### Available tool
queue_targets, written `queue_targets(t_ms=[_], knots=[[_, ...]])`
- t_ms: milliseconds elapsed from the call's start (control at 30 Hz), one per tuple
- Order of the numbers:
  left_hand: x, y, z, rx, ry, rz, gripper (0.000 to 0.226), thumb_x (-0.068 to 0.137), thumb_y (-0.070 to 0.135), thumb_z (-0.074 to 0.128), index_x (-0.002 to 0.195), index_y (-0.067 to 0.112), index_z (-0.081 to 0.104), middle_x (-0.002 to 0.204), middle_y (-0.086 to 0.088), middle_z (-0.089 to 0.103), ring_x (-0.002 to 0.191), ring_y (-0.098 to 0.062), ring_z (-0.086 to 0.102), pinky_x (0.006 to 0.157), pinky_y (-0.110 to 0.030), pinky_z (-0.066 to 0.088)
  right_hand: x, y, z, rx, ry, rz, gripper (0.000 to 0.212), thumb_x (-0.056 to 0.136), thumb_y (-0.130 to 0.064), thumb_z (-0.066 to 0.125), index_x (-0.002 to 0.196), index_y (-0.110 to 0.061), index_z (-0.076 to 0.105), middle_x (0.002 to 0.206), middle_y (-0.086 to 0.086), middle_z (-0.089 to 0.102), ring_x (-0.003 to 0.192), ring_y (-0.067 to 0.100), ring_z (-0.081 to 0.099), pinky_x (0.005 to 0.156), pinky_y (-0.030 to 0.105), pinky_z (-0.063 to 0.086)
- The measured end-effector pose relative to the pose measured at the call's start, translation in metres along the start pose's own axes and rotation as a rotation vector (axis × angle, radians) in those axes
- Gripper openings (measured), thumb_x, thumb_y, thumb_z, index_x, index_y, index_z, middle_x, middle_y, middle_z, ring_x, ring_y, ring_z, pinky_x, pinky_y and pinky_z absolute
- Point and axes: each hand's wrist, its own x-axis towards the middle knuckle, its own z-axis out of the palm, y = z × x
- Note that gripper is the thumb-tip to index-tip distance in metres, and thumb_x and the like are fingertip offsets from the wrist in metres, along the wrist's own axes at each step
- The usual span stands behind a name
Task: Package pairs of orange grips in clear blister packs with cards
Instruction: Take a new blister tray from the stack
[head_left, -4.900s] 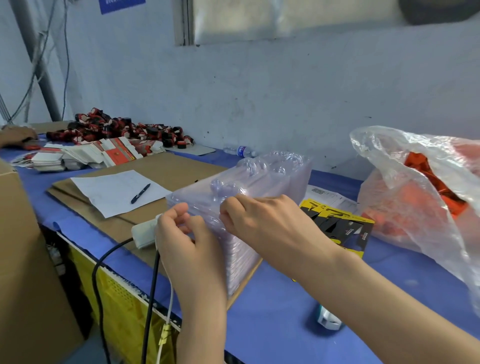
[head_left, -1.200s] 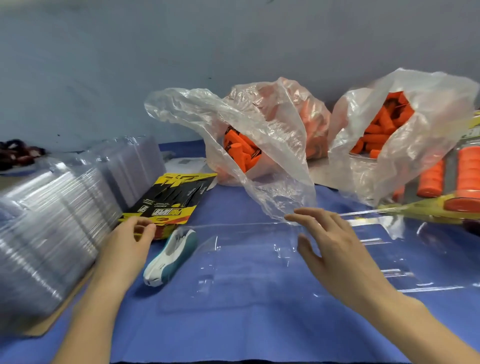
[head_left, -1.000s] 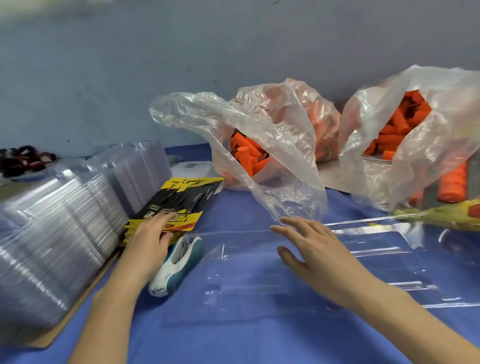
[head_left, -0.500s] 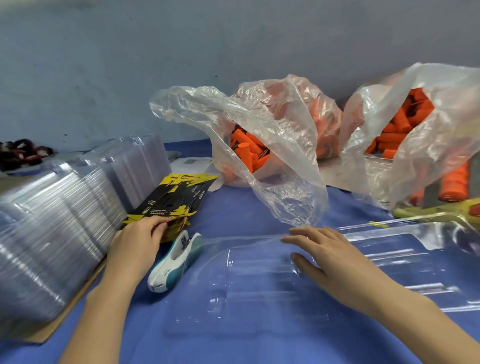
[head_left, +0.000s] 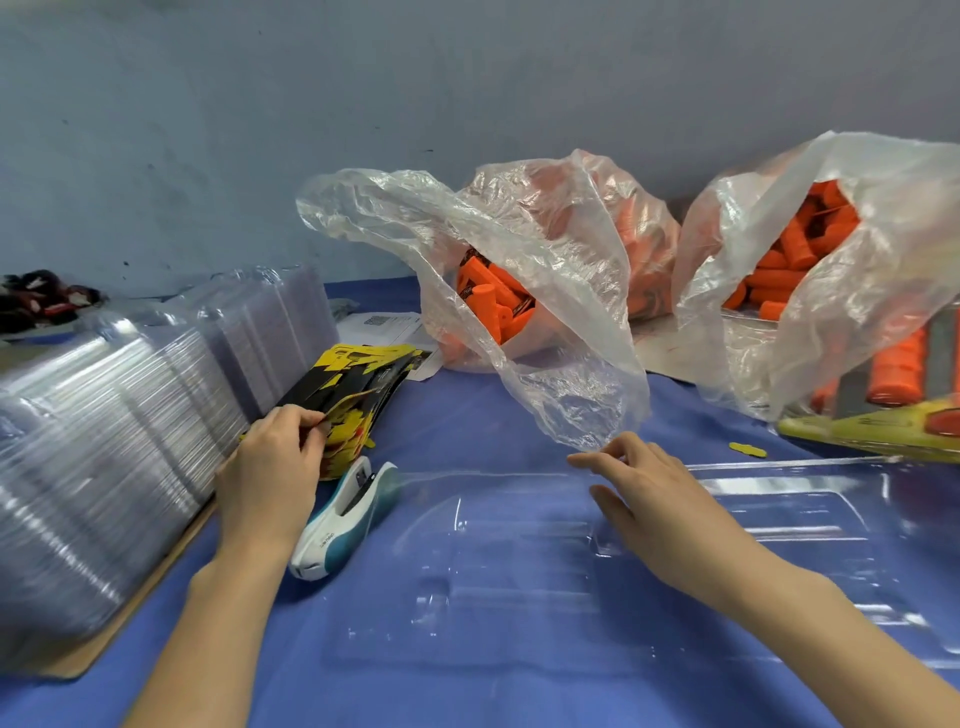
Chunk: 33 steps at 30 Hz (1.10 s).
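Yellow-and-black cards (head_left: 358, 379) are pinched at their near edge by the curled fingers of the left hand (head_left: 270, 467), some bent upward. Just right of that hand a white-and-teal stapler (head_left: 340, 519) is laid on the blue bench (head_left: 467, 415); left of it clear packs (head_left: 104, 441) are stacked. The right hand (head_left: 649, 499) is held with fingers spread, gripping nothing, over an unfolded blister pack (head_left: 519, 582); contact cannot be told. Orange grips (head_left: 493, 304) are bagged beyond that hand.

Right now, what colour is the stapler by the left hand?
The stapler is white and teal; the head view shows it.
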Motion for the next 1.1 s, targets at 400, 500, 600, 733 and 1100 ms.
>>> queue_targets(t_ms=[400,500,600,733,1100], knots=[[0.003,-0.008,0.007,-0.019,-0.267,0.003,0.016,0.095,0.02,0.06,0.109,0.022,0.067,0.115,0.001,0.066,0.107,-0.025,0.057,0.089,-0.043,0.048,0.006,-0.006,0.0,0.121,-0.014,0.068,0.049,0.095,-0.062,0.033,0.135,-0.038,0.048,0.125,-0.018,0.052,0.119,0.013,0.046,0.099,0.031,0.034],[0.003,-0.007,0.008,-0.012,-0.374,0.031,0.027,0.097,0.022,0.056,0.123,0.022,0.063,0.126,0.0,0.061,0.118,-0.025,0.053,0.101,-0.045,0.044,0.009,-0.01,0.0,0.124,-0.042,0.065,0.049,0.093,-0.063,0.039,0.135,-0.039,0.049,0.116,-0.019,0.053,0.114,0.01,0.049,0.099,0.031,0.035],[0.002,-0.001,0.007,-0.103,-0.375,0.05,0.029,0.099,0.021,0.051,0.125,0.022,0.061,0.131,0.0,0.059,0.124,-0.024,0.048,0.107,-0.044,0.038,0.013,-0.012,0.0,0.144,-0.057,0.063,0.043,0.094,-0.059,0.046,0.133,-0.039,0.051,0.104,-0.018,0.048,0.096,0.004,0.046,0.094,0.029,0.036],[-0.003,0.017,0.001,-0.285,-0.406,0.122,0.027,0.098,0.036,0.055,0.119,0.025,0.065,0.122,0.007,0.063,0.119,-0.016,0.05,0.103,-0.036,0.039,0.016,-0.012,-0.003,0.258,-0.03,0.074,0.034,0.092,-0.054,0.056,0.124,-0.041,0.053,0.095,-0.021,0.045,0.083,-0.014,0.045,0.086,0.027,0.036],[-0.012,0.05,-0.003,-0.459,-0.578,0.165,0.017,0.087,0.047,0.065,0.095,0.032,0.066,0.095,0.007,0.056,0.092,-0.001,0.053,0.074,-0.01,0.037,0.022,-0.013,-0.008,0.422,-0.093,0.099,0.028,0.086,-0.057,0.058,0.111,-0.044,0.054,0.088,-0.021,0.061,0.082,-0.002,0.054,0.074,0.024,0.041]])
